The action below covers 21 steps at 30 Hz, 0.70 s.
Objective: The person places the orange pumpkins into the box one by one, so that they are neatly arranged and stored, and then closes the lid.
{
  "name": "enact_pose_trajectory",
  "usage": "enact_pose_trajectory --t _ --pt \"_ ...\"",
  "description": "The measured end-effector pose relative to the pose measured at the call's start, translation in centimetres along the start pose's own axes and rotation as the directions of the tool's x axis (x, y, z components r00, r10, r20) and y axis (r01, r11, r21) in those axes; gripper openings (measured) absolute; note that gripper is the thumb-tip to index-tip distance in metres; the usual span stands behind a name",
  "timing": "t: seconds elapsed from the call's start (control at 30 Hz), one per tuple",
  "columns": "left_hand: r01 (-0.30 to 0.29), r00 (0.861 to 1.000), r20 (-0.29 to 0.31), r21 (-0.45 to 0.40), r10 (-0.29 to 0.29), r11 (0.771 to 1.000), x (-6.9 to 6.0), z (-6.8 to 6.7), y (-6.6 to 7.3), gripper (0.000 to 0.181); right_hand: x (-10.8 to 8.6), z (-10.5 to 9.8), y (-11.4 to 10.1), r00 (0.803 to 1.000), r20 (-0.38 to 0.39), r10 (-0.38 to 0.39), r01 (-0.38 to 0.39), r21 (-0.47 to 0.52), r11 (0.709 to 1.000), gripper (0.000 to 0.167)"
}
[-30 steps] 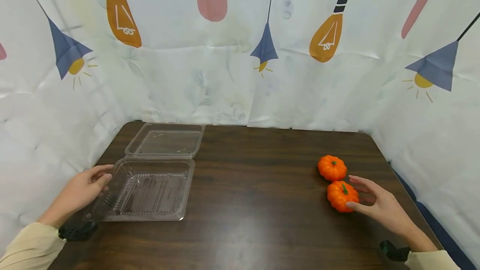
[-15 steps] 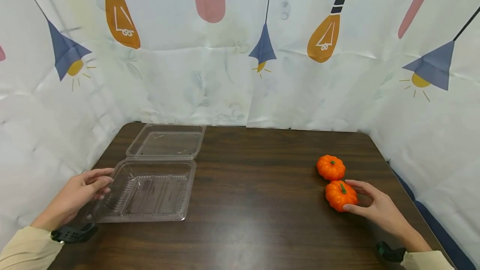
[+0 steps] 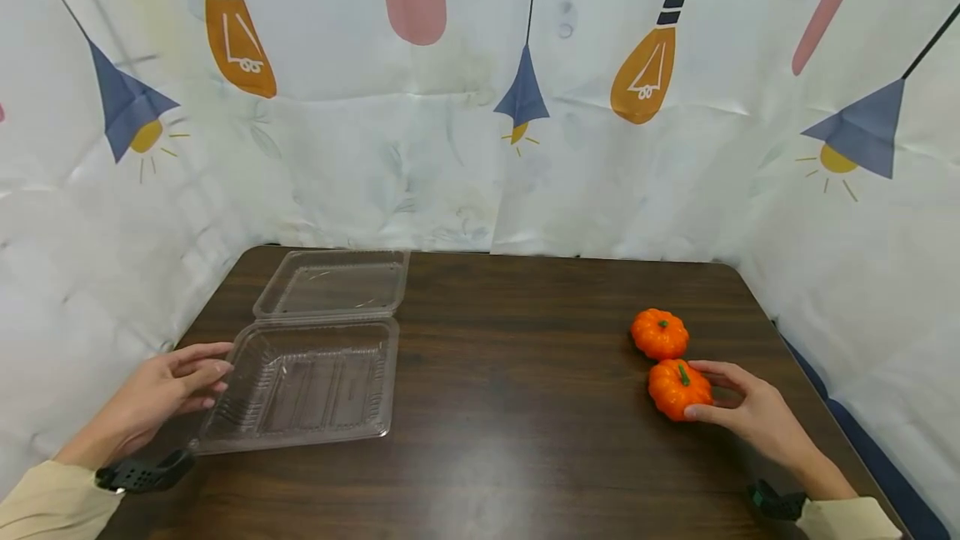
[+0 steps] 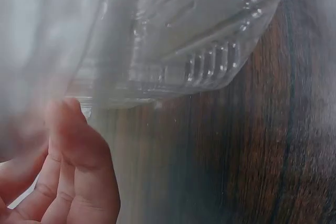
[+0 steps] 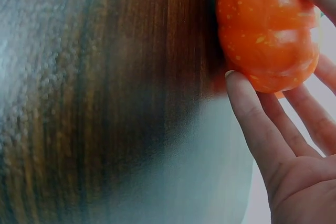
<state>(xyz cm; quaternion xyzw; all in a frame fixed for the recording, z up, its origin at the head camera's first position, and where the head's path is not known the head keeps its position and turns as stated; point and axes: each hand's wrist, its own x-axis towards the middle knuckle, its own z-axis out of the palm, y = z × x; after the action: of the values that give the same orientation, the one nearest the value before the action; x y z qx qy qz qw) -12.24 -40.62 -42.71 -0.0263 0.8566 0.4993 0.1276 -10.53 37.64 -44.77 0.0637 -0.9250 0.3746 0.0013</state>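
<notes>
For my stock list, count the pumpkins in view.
2: the near pumpkin on the table, between the thumb and fingers of the right hand; the far pumpkin just beyond it.

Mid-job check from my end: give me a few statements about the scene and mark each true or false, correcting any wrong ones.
1. The right grip is on the nearer pumpkin. True.
2. The clear box is shut. False: its lid lies folded back on the far side.
3. The farther pumpkin is orange. True.
4. A pumpkin sits inside the box. False: both are on the table, right of the box.
5. The left grip is at the box's left edge. True.
</notes>
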Motion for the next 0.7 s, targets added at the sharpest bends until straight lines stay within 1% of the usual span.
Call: enact_pose_trajectory --t 0.27,0.43,0.53,0.63,0.7 --pt "0.004 0.998 0.061 -0.086 0.002 0.996 0.0 0.7 0.1 0.026 0.0 -0.1 -0.1 1.000 -0.018 -0.012 0.012 0.014 1.000 0.061" --pt "0.020 0.998 0.069 -0.136 -0.011 0.990 0.1 1.4 0.3 0.028 0.1 -0.4 -0.7 1.000 -0.017 -0.004 0.005 0.032 0.999 0.061" --pt "0.028 0.997 0.070 -0.142 -0.018 0.990 0.2 1.9 0.5 0.028 0.1 -0.5 -1.4 1.000 -0.013 0.007 -0.007 0.052 0.999 0.062" --pt "0.033 0.997 0.069 -0.137 -0.023 0.990 0.2 2.4 0.9 0.030 0.4 -0.5 -2.0 1.000 -0.022 -0.010 0.011 0.061 0.998 0.061" --pt "0.021 0.998 0.068 -0.140 -0.011 0.990 0.3 2.7 1.1 0.030 0.6 -0.5 -2.5 0.999 -0.035 -0.034 0.036 0.059 0.998 0.060"
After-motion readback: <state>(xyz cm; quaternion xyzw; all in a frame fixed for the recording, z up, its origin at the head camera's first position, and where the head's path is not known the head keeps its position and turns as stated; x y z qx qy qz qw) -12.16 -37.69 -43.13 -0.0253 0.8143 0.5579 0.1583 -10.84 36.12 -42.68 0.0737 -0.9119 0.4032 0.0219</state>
